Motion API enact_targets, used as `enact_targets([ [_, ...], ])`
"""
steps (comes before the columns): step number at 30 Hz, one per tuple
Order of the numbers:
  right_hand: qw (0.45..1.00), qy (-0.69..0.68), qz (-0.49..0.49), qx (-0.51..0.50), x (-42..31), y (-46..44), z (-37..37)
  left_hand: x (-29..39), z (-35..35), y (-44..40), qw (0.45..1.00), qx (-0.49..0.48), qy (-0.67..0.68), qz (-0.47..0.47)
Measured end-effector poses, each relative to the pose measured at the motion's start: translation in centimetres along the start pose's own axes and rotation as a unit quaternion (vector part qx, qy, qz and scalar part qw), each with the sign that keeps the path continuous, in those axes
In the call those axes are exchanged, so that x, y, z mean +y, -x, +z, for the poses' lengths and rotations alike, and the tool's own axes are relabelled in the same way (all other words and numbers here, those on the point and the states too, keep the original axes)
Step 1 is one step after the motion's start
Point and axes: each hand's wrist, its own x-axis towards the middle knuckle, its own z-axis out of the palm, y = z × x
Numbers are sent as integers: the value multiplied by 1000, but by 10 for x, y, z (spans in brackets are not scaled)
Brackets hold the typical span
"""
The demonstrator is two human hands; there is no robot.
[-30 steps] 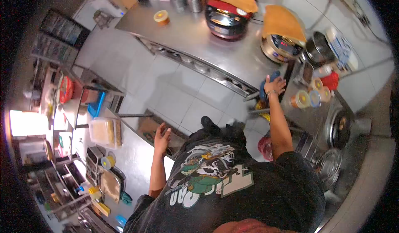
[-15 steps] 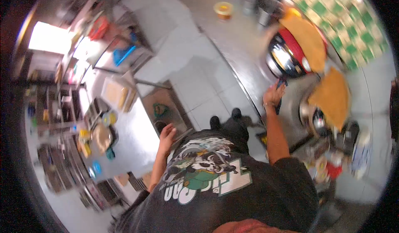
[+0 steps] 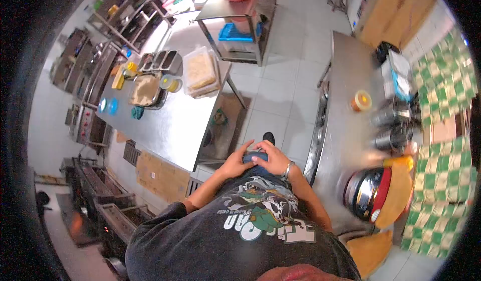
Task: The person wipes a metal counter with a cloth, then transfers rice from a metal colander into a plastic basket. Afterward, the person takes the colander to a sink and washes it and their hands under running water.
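The left hand (image 3: pixel 234 165), empty half a second earlier, now grips a bunched blue cloth (image 3: pixel 249 158) before the waist, its visible strip lying roughly crosswise, ends hidden by fingers. The right hand (image 3: pixel 272 159), withdrawn from the steel counter (image 3: pixel 340 146), pinches the cloth's opposite side.

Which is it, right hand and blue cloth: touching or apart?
Touching. The head view shows the right hand with its thumb lying over the blue cloth, no gap between them.
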Motion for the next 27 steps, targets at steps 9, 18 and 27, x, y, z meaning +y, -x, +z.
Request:
enact_targets([
  [9,988,111,72,-80,68,-112,-112,-16,-54,-139,993,83,75,-35],
  [18,974,106,105,171,67,-259,-249,2,-163,-345,998,-47,-30,20],
  [27,972,198,52,119,36,-405,-324,45,-181,-508,960,76,48,265],
])
